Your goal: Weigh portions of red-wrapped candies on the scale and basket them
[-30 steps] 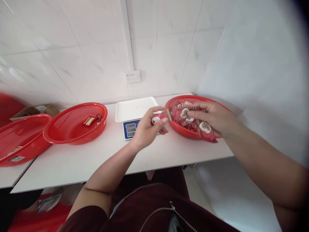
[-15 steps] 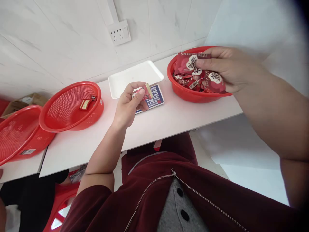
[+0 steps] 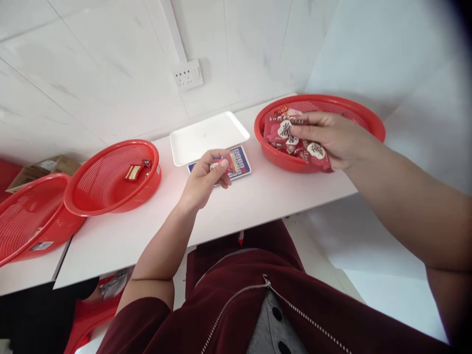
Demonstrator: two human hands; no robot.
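Observation:
My left hand (image 3: 202,181) is closed on a small red candy packet (image 3: 231,163) with a pale yellow end, held above the keypad of the scale (image 3: 244,164). Over the right-hand red basket (image 3: 374,123), my right hand (image 3: 334,139) pinches dark red nougat packets (image 3: 276,129) with white round labels and dark lettering; at least two show. Several red-wrapped candies (image 3: 287,110) lie in that basket, partly hidden behind the packets and hand. A white tray (image 3: 210,135) sits behind the keypad, on the wall side.
Another red basket (image 3: 96,169) on the left holds a few small wrapped candies (image 3: 136,170). A further red basket (image 3: 27,206) overlaps it at the far left, with a cardboard box (image 3: 44,167) behind. A wall socket (image 3: 189,74) is above the white table (image 3: 155,231).
The view has tilted up, so everything sits lower in the picture. My right hand has come slightly down and left with its packets. My left hand keeps its candy packet over the keypad.

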